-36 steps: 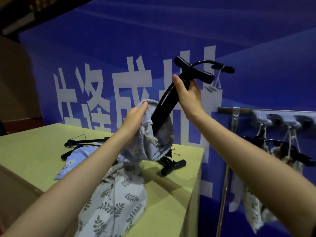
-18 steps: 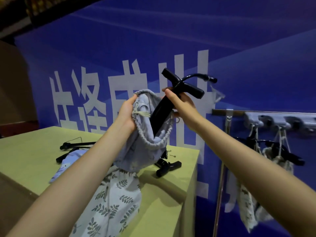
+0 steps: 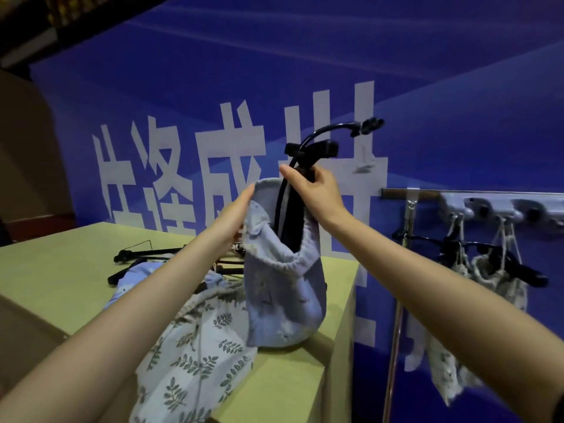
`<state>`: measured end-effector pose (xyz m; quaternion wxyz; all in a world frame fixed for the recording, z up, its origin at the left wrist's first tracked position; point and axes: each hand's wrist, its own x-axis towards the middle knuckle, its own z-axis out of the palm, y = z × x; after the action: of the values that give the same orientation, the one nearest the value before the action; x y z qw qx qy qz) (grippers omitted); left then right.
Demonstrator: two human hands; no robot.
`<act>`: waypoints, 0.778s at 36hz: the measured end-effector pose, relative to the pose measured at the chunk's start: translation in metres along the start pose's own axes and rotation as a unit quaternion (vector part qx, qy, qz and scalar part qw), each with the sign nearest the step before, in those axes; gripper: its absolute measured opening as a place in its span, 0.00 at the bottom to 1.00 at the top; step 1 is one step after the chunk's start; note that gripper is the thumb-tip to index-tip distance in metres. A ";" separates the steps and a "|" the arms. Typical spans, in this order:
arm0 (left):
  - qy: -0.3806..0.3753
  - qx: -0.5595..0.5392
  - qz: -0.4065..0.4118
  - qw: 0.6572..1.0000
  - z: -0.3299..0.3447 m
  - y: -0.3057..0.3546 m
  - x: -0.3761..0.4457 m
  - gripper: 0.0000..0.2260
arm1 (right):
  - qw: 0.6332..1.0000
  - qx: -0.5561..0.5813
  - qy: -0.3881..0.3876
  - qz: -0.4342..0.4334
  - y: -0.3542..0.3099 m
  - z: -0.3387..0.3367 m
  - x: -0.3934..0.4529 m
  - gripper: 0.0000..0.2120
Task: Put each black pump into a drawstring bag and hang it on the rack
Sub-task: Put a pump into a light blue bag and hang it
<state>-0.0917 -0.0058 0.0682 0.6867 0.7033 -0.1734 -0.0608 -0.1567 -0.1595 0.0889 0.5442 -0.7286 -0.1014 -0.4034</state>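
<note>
A black pump [image 3: 314,149] stands upright inside a light blue drawstring bag [image 3: 283,297] on the table; its handle and curved hose stick out above the bag's mouth. My right hand [image 3: 314,193] grips the pump's shaft just under the handle. My left hand [image 3: 233,215] holds the bag's rim on the left side, keeping the mouth wide. The pump's lower part is hidden in the bag. Two bagged pumps [image 3: 491,276] hang on the rack [image 3: 476,206] at the right.
A leaf-print drawstring bag [image 3: 195,355] lies on the yellow-green table [image 3: 55,270] in front of me. More black pumps [image 3: 143,254] and a blue bag lie behind my left arm. The rack's metal post [image 3: 396,331] stands beside the table's right edge.
The pump has gone down deeper into the blue bag, and its foot is now hidden. The bag has been pulled upright around it.
</note>
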 end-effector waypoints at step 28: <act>0.087 0.050 0.103 0.990 -0.036 -0.014 -0.051 0.10 | 0.998 0.026 -0.039 0.041 0.014 0.011 -0.016 0.15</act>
<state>-0.1254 0.0447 0.0488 0.6661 0.7174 -0.1874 0.0805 -0.1539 -0.1510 0.0670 0.5745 -0.7331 -0.1030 -0.3492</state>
